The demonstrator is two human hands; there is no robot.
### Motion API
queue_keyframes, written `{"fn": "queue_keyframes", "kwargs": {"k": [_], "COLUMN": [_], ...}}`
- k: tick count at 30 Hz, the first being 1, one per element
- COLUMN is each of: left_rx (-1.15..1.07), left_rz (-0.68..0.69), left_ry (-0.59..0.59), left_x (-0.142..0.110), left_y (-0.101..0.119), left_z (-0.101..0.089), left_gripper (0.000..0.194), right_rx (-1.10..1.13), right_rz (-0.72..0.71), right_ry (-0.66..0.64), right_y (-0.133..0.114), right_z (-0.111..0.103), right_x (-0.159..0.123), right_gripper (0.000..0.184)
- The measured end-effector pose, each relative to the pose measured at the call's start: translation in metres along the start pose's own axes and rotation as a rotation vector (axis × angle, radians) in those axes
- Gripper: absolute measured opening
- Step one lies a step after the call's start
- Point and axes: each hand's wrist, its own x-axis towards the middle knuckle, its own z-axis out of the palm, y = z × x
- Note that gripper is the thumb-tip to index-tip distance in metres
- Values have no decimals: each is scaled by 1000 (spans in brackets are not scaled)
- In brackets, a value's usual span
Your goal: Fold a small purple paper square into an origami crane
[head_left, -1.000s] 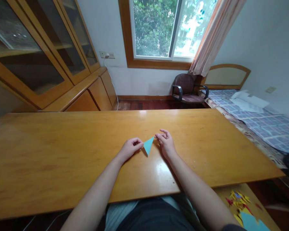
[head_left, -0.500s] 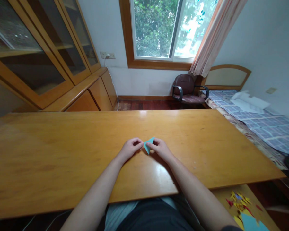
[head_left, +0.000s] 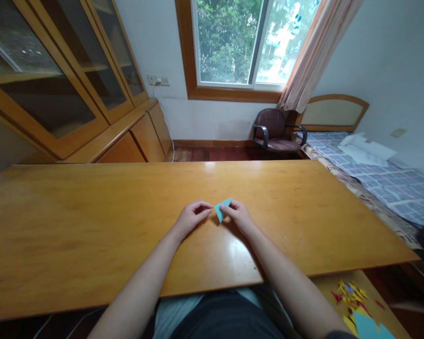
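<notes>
A small folded piece of light-blue paper [head_left: 219, 212] with pointed corners is held just above the wooden table [head_left: 102, 226]. My right hand [head_left: 240, 217] pinches it, thumb on the near face and fingers behind, where they are partly hidden. To its left, my left hand [head_left: 194, 214] holds nothing; thumb and forefinger are slightly apart, with their tips a short gap from the paper's left corner.
Lower right, a lower wooden surface [head_left: 327, 287] bears several small yellow and red pieces [head_left: 353, 296] and light-blue paper sheets [head_left: 369, 327]. Beyond the table stand an armchair [head_left: 273, 129], a bed [head_left: 385, 174] and a glass-door cabinet [head_left: 102, 110].
My right hand has shifted slightly right and away from me with the folded paper. My left fingertips, earlier at the paper's left corner, are now apart from it.
</notes>
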Motion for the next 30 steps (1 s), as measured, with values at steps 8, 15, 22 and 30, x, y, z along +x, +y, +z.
{"fn": "queue_keyframes", "kwargs": {"k": [8,15,22,30], "left_rx": [73,79,78,85], "left_rz": [153,130,126,106], "left_ry": [-19,-28,-20,-1], "left_x": [-4,-4,-4,-3], "left_y": [7,8,7,10], "left_z": [1,1,2,3], "left_gripper": [26,27,27,26], "right_rx": [3,-4,2,-2], "right_rz": [-22,-33,-22,-24], "right_ry": [-7,13,20,14], "right_y": [1,0,0,1], "right_z": [0,0,1,0], "right_x": [0,0,0,0], "right_gripper": [28,29,30,29]}}
